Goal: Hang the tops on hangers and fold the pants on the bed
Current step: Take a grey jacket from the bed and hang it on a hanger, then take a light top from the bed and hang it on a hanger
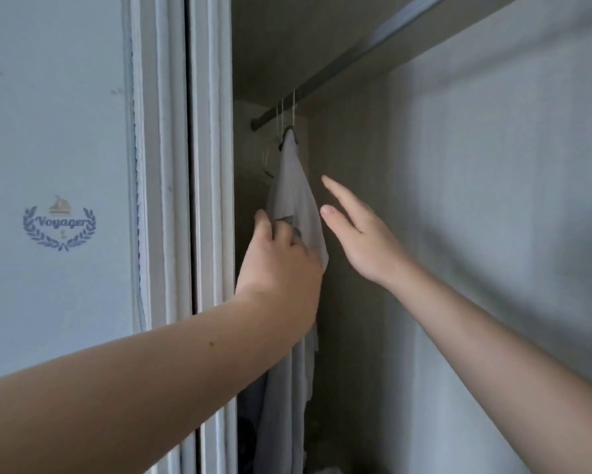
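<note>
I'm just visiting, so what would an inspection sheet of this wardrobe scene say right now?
Surface: nothing seen.
Job's things: grey top hangs on a dark hanger from the rail.
Clutter: spare hangers behind it; dark fabric low down.
Hands: left hand grips the top's fabric; right hand open, close beside it.
Cables: nothing seen.
Surroundings: wardrobe door with a Voyager emblem.

Pale grey top hangs edge-on from a dark hanger (mostly hidden under the collar) on the closet rail, fabric bunched mid-length, lower part dropping straight.
</note>
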Tool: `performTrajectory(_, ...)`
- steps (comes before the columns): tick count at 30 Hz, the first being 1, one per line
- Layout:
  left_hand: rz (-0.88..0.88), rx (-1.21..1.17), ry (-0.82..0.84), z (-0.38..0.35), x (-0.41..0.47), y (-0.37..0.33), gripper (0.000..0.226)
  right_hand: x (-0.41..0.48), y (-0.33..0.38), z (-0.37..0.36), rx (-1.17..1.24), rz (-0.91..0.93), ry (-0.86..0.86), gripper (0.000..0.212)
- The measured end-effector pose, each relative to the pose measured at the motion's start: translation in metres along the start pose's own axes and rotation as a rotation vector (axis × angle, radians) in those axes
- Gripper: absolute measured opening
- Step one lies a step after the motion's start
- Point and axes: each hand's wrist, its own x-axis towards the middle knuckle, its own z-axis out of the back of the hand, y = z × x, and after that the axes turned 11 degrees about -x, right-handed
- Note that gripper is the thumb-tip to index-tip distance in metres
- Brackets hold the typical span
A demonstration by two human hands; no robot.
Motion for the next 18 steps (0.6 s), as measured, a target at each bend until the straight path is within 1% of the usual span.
performTrajectory(2, -0.076, -0.017, -0.096, -0.006, -0.033, 0.006, 0.072, -0.031, 0.013, 0.001, -0.086, -0.005, 0.014, 0.058)
performTrajectory(4, -0.110, -0.016, -0.141, -0.014, -0.070, 0.016, 0.077, -0.060, 0.033, -0.001, -0.179, 0.002, 0.045, 0.062)
performTrajectory(7, -0.088, -0.036, -0.164, -0.028, -0.133, 0.033, 0.081, -0.099, 0.070, -0.008, -0.287, 0.026, 0.111, 0.061)
performTrajectory(10, -0.038, -0.175, -0.185, -0.040, -0.203, 0.054, 0.079, -0.138, 0.116, -0.021, -0.344, 0.089, 0.177, 0.064)
performTrajectory(12, -0.005, -0.304, -0.156, -0.049, -0.253, 0.071, 0.080, -0.165, 0.149, -0.034, -0.340, 0.136, 0.225, 0.066)
performTrajectory(14, 0.050, -0.371, -0.113, -0.064, -0.308, 0.088, 0.080, -0.196, 0.185, -0.052, -0.313, 0.173, 0.276, 0.067)
performTrajectory(18, 0.270, -0.447, 0.000, -0.091, -0.431, 0.124, 0.082, -0.257, 0.263, -0.095, -0.235, 0.245, 0.367, 0.068)
